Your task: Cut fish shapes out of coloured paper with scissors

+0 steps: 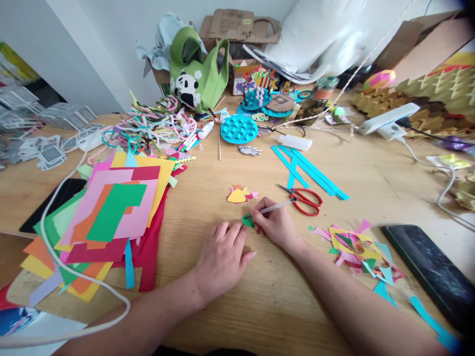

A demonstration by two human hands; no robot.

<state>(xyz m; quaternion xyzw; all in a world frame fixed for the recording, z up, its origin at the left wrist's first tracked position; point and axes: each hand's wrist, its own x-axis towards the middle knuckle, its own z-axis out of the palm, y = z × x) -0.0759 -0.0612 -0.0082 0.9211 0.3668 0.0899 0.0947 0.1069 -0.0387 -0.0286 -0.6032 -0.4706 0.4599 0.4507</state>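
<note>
My right hand (273,223) grips a pen (277,205) with a pale, translucent barrel, its tip end down at a small green paper piece (247,220) on the table. My left hand (225,253) lies flat with fingers stretched out, and its fingertips touch the near edge of that piece. Part of the green paper is hidden under my fingers. Just beyond sits a little stack of fish-shaped paper cutouts, a yellow fish (239,195) on top with pink, orange and red edges showing. Scissors with red handles (307,201) rest to the right of the pen.
Coloured paper sheets (115,212) are piled at left, crossed by a white cable (50,247). Blue strips (315,170), paper scraps (356,247) and a phone (426,269) lie at right. A blue paper plate (239,128), white bottle (295,142) and green panda bag (200,74) stand farther back.
</note>
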